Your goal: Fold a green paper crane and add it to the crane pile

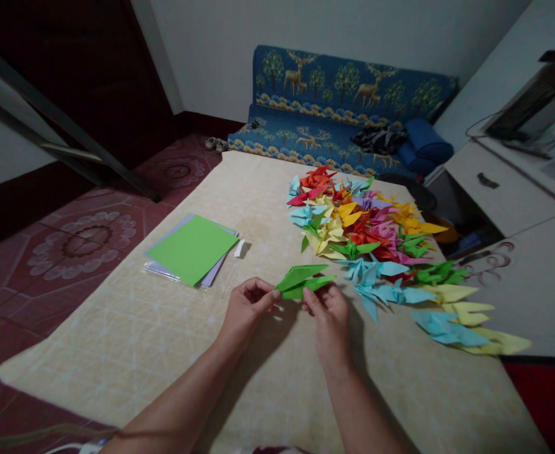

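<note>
Between my hands, above the table, is a green folded-paper crane (301, 280), its long pointed parts lying to the right. My left hand (249, 302) pinches its left tip between thumb and fingers. With thumb on top and fingers behind, my right hand (327, 309) grips the lower right part. Right of my hands spreads a pile of folded paper cranes (353, 221) in red, yellow, blue, green, orange and pink. To the left lies a stack of square paper with a green sheet (192, 249) on top, purple sheets and clear wrapping beneath it.
A small white piece (240, 248) lies beside the paper stack. The cloth-covered table (116, 353) has a blue patterned sofa (315, 120) behind it. A white cabinet (518, 189) stands at the right, and a metal ladder-like frame (69, 148) leans at the left.
</note>
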`<action>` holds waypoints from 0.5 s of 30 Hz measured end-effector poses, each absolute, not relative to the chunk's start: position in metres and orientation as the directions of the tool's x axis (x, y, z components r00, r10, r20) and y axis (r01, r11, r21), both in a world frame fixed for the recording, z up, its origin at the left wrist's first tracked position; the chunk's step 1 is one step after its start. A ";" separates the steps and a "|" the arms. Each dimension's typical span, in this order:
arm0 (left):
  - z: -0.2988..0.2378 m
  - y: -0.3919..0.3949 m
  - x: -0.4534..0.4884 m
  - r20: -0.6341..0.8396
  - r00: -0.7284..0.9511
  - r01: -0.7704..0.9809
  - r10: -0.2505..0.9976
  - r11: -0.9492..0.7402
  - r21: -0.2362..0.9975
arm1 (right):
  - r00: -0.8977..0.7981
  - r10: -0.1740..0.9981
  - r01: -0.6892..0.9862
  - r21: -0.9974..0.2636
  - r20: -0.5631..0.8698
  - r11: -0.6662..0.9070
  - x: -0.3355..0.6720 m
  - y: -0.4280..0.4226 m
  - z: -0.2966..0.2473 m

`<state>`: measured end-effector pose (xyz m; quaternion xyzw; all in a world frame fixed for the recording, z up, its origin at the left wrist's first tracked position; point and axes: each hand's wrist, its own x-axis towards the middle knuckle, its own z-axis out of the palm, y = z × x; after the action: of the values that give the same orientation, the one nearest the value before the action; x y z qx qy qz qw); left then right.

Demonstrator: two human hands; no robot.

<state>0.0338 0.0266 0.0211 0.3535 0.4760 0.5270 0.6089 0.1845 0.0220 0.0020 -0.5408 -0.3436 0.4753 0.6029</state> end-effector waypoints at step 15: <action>0.019 0.022 0.039 -0.274 0.293 -0.419 0.916 0.380 0.824 | 0.197 0.977 -0.160 -0.986 -0.086 -0.054 0.177 0.015 0.010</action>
<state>0.0394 0.0221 0.0195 0.3229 0.3849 0.4534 0.7363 0.1771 0.0153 0.0101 -0.5256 -0.3883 0.5009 0.5675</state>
